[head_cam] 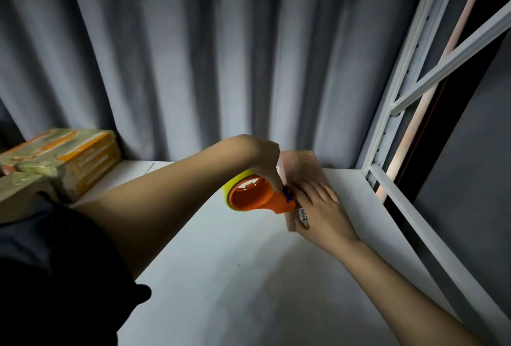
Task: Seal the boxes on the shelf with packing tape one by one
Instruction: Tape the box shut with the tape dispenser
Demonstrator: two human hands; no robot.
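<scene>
Pink is the small box (300, 172) that sits near the back right corner of the white shelf (221, 257). The right hand (322, 211) lies flat on top of it with the fingers spread, pressing it down, not gripping. The left hand (264, 161) is closed around an orange tape holder (255, 197) with a yellow roll, and its front end touches the box near the front edge. I think this box is being taped right now, but I cannot tell how much tape is on it. More boxes (66, 160) are piled at the back left corner. They look shiny, maybe already taped.
</scene>
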